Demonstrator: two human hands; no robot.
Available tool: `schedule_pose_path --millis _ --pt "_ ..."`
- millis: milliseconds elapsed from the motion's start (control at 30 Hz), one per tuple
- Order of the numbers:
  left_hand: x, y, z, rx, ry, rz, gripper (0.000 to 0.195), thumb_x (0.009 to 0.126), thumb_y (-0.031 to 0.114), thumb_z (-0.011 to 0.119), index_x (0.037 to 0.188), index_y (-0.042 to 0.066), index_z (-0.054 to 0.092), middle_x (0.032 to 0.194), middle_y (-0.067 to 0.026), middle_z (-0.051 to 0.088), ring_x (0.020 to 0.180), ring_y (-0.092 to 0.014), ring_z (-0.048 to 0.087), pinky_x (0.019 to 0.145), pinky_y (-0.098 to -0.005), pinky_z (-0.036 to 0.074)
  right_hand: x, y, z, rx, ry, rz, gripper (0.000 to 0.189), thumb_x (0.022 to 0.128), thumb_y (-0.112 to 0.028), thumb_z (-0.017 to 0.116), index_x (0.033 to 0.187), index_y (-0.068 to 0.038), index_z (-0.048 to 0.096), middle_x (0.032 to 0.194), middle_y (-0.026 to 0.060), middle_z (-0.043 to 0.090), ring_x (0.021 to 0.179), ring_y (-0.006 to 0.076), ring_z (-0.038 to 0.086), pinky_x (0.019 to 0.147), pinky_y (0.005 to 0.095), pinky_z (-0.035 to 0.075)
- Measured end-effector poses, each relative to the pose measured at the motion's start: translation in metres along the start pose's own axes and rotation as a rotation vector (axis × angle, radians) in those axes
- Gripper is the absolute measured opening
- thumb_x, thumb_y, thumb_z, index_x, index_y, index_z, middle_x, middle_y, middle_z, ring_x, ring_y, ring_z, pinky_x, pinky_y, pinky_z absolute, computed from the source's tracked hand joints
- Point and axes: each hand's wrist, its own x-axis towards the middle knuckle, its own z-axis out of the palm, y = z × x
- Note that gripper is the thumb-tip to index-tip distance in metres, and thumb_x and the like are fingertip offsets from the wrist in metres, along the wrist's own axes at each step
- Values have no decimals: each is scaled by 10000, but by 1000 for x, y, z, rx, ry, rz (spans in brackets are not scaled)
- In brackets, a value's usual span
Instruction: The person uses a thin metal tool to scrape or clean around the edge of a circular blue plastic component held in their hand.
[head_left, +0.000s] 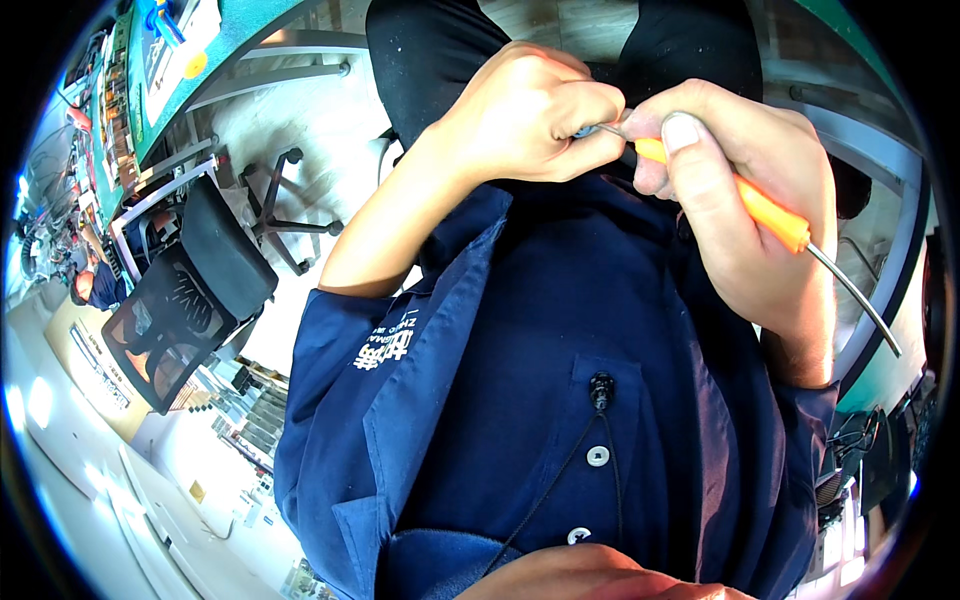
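My left hand (536, 120) is closed, its thumb and fingers pinching a small blue object (585, 131) that is mostly hidden. My right hand (739, 172) is wrapped around the orange handle (772, 214) of a hand tool. A thin metal shaft (611, 132) runs from one end of the handle to the blue object at my left fingers; whether it goes inside cannot be told. From the handle's other end a longer metal rod (855, 292) with a slightly bent tip points down and right. Both hands are held close together above my lap.
A green-topped workbench (225, 45) curves along the upper left, with a blue tool with a yellow end (169, 30) on it. A black mesh office chair (187, 300) stands left. Beyond it is another person (97, 289). More green bench edge (847, 22) lies right.
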Motion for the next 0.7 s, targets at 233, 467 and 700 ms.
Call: schedule_pose_path --millis 233,467,700 --pt "-1 2 -10 -13 -84 32 113 723 146 703 688 76 623 512 -71 518 492 -235 569 452 -329 446 -3 -4 4 -5 22 -52 214 920 -65 465 913 37 653 717 103 660 651 164 661 632 247 501" --pt "0 2 -17 -22 -153 94 140 757 127 717 724 44 609 558 -81 501 509 -235 544 474 -309 444 -12 -10 11 -12 59 -65 168 887 -28 512 943 41 654 792 140 682 698 199 693 649 274 535" --pt "-5 5 -15 -47 -202 74 199 787 133 718 684 43 573 555 -82 454 502 -227 510 462 -293 421 -16 -9 11 -14 13 -59 166 869 -9 515 945 45 653 813 150 685 715 218 702 655 285 545"
